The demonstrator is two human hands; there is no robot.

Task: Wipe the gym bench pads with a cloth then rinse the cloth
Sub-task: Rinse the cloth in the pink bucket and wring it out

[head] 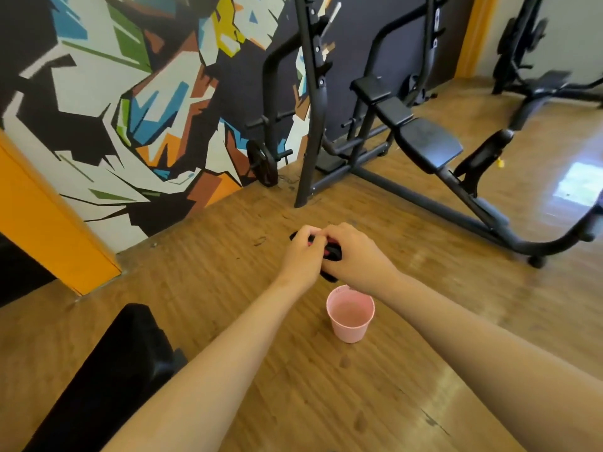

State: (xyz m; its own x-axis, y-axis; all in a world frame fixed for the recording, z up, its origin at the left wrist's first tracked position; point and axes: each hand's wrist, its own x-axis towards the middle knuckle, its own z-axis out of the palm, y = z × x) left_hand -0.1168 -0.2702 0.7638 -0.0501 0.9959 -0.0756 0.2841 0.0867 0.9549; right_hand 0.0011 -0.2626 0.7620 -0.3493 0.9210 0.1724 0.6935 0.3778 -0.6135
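Both hands meet out in front, over the wood floor (pixel 261 353). The left hand (pixel 303 252) has its fingers curled down and grips one end of the cloth (pixel 333 253). The right hand (pixel 355 252) is likewise curled, knuckles up, and grips the other end. The cloth is dark with a trace of red, bunched tight between the two hands; a bit pokes out past the left fingers and a fold hangs below the right palm. The hands touch or nearly touch over it. A pink cup (pixel 349 331) stands upright on the floor just below the hands in the frame, apart from the cloth; I cannot tell what is in it. A black pad (pixel 107 370) lies at lower left, beside the left forearm. An incline bench (pixel 427 141) on a dark frame stands well apart at upper right, near a weight plate (pixel 261 161) leaning at the painted wall (pixel 130 93).
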